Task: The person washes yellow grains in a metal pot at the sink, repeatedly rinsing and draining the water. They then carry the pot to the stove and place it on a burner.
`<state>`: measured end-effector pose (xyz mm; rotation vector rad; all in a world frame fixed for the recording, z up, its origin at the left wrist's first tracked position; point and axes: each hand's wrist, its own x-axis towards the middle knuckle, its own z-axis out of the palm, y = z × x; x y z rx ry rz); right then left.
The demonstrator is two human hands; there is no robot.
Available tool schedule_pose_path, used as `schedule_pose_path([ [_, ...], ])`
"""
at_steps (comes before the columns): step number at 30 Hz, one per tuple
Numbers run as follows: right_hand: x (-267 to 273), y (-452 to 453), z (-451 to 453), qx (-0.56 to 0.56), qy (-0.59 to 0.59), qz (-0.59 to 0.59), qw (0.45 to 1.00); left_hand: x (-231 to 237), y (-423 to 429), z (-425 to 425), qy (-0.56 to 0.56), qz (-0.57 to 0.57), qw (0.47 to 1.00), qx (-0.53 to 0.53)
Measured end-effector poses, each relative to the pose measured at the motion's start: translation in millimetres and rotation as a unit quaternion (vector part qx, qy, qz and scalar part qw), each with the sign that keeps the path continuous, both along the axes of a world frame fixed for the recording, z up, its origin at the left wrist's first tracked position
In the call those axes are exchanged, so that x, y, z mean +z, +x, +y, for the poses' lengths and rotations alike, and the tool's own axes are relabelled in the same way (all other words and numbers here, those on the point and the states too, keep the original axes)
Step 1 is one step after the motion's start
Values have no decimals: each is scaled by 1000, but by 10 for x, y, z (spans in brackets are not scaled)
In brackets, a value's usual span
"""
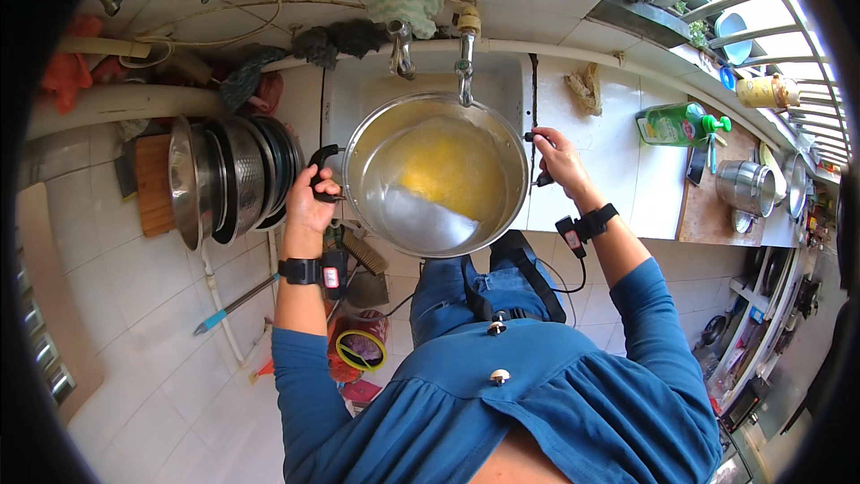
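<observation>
A wide stainless-steel pot [376, 215] is between my two hands, over the front of a white sink [366, 84]. My left hand [313, 198] grips the black handle [321, 161] on the pot's left side. On the other side, the fingers of my right hand [561, 158] are wrapped around the matching handle [541, 179]. The pot's inside shows a shiny bottom with a yellowish reflection; whether it holds water I cannot tell. One chrome faucet [465, 74] reaches over the pot's far rim, and a second faucet [401, 54] stands to its left.
Metal basins and pans [232, 178] stand on edge at the left beside a wooden cutting board [153, 181]. On the right counter [588, 178] are a crumpled cloth [586, 89], a green detergent bottle [672, 125], a phone [697, 165] and a small metal pot [744, 187]. A bucket [363, 343] stands below left.
</observation>
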<state>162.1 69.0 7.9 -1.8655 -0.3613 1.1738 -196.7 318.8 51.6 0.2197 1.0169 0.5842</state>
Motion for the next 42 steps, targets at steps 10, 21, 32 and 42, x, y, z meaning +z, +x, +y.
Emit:
schedule_pose_path([
  [10,49,-356,-204,50,-80,102,990,512,-26,70,67,74,995,-27],
  [21,-94,-530,-332,49,-81,174,980,466,-71,145,56,112,991,-47],
  [32,-224,-669,-514,38,-98,222,969,432,139,194,35,156,986,-52],
  [42,-288,-711,-542,20,-95,235,967,402,227,280,22,152,986,-56],
])
